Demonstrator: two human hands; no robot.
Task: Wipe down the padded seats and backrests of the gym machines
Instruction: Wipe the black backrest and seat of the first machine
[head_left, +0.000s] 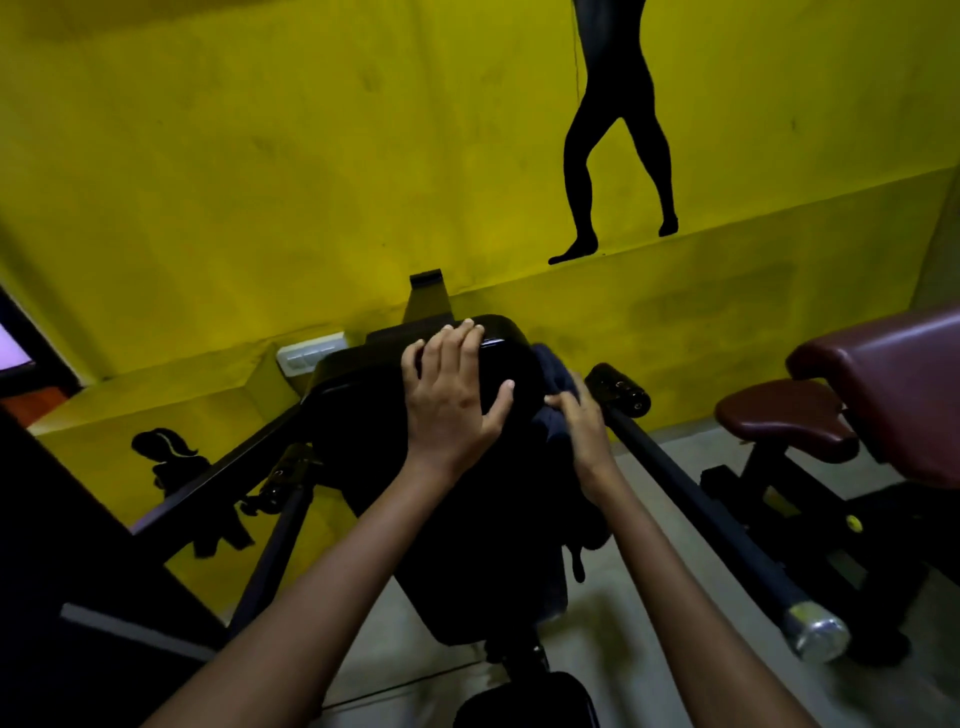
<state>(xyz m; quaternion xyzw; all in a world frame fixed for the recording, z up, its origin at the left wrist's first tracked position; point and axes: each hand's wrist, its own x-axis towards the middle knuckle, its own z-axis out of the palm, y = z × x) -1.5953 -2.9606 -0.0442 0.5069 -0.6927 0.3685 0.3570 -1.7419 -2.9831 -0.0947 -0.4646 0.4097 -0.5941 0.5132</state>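
the fingers of the left hand (451, 395) are spread and laid flat over the top of the black backrest (395, 431), tips reaching over its upper edge and the thumb splayed toward the right; they grip nothing, only press, which looks meant to steady the pad while the other side is worked. the fingers of the right hand (576, 421) are bunched around a dark blue cloth (553, 369), pressing it against the right flank of the same backrest, just beside the left thumb. how tightly they pinch the cloth i cannot tell, since the folds hide the fingertips.

beyond the left fingertips a metal bracket rises toward the yellow wall (260, 156). to the outside of the right fingers a black handle bar (696, 499) runs back toward the person, ending in a silver cap. well beyond it, further right, stands a maroon padded seat (784, 415) of another machine, untouched.

judging by the cloth's place, the side edge of the backrest is being wiped, with the pad's lower part and the other machine yet to do.
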